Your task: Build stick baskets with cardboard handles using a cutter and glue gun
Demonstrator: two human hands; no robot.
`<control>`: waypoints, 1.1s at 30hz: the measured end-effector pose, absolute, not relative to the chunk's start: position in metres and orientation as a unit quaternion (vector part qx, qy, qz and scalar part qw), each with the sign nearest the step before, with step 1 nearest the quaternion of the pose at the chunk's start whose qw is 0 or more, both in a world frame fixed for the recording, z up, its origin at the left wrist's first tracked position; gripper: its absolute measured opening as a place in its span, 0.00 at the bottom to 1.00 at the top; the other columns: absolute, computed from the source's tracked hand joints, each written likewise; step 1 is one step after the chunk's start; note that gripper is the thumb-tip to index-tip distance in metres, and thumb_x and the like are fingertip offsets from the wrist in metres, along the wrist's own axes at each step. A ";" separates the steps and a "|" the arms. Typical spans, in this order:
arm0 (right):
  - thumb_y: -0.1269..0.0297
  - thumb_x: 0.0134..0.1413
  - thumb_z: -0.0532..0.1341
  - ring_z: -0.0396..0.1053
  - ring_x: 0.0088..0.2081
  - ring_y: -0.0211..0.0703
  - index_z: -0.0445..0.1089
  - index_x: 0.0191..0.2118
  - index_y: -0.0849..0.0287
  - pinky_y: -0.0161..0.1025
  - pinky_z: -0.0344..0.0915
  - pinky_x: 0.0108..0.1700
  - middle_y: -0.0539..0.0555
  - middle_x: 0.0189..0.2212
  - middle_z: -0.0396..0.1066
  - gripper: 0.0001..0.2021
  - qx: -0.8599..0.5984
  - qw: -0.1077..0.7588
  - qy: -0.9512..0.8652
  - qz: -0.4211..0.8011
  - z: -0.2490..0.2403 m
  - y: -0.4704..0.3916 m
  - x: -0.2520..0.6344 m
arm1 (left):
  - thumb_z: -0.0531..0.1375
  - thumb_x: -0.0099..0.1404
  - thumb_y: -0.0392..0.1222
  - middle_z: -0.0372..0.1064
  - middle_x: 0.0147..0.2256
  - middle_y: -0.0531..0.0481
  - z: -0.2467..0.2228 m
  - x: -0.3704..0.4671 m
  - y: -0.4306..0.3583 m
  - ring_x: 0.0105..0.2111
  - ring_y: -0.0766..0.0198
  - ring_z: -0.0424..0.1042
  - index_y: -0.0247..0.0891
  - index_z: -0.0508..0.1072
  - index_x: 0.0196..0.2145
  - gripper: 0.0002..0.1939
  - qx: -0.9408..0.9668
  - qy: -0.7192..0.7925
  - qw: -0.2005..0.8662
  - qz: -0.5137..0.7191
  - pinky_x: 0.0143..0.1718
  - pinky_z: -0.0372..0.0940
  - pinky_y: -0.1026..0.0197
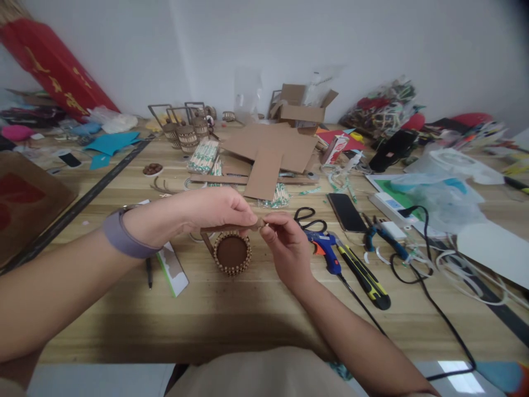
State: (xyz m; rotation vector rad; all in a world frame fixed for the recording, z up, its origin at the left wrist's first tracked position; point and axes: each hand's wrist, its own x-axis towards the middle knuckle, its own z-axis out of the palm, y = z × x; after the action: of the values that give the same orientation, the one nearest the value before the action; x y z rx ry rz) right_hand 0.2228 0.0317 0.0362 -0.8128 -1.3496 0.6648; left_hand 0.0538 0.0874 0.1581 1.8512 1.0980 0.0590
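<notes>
A brown strip point(225, 227) is pinched in my left hand point(225, 208), its right end close to the fingertips of my right hand point(289, 248). My right thumb and forefinger are pressed together at a small brown piece point(260, 222) at that end; its details are too small to tell. Below the hands stands a round container point(232, 253) with a brown inside and a rim of small sticks, a brown handle piece slanting at its left. Right of my right hand lie a blue glue gun point(326, 251), black-handled scissors point(309, 220) and a yellow-black cutter point(363, 275).
Cardboard sheets point(264, 165) and bundled sticks point(203, 156) lie behind the hands. Finished small buckets point(188, 139) stand at the back left. A phone point(346, 212), pliers point(386, 237) and loose cables are on the right; a pen point(149, 273) is on the left.
</notes>
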 end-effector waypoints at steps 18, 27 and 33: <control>0.56 0.58 0.68 0.71 0.34 0.41 0.74 0.37 0.51 0.39 0.69 0.38 0.49 0.32 0.74 0.07 -0.331 0.650 -0.568 0.382 0.035 0.034 0.220 | 0.57 0.59 0.55 0.66 0.22 0.54 0.155 0.056 0.086 0.24 0.65 0.61 0.40 0.72 0.22 0.18 0.795 0.450 0.406 0.034 0.29 0.52 0.62; 0.60 0.57 0.67 0.71 0.33 0.40 0.73 0.39 0.52 0.39 0.70 0.37 0.50 0.32 0.74 0.06 -0.360 0.644 -0.566 0.368 0.032 0.030 0.217 | 0.56 0.67 0.51 0.76 0.37 0.52 0.165 0.040 0.065 0.33 0.62 0.70 0.41 0.77 0.42 0.15 0.786 0.525 0.258 0.200 0.33 0.60 0.62; 0.61 0.57 0.67 0.72 0.33 0.41 0.73 0.39 0.53 0.39 0.70 0.37 0.50 0.32 0.75 0.06 -0.364 0.639 -0.568 0.369 0.032 0.030 0.217 | 0.52 0.74 0.55 0.76 0.47 0.45 0.115 0.010 0.030 0.51 0.55 0.73 0.41 0.73 0.52 0.20 0.629 0.547 0.165 0.528 0.54 0.65 0.52</control>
State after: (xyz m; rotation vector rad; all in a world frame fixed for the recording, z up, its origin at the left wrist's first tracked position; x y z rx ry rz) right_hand 0.2172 0.0298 0.0315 -0.8305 -1.2966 0.8427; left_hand 0.0097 0.0304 0.1154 1.7915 1.5573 1.5043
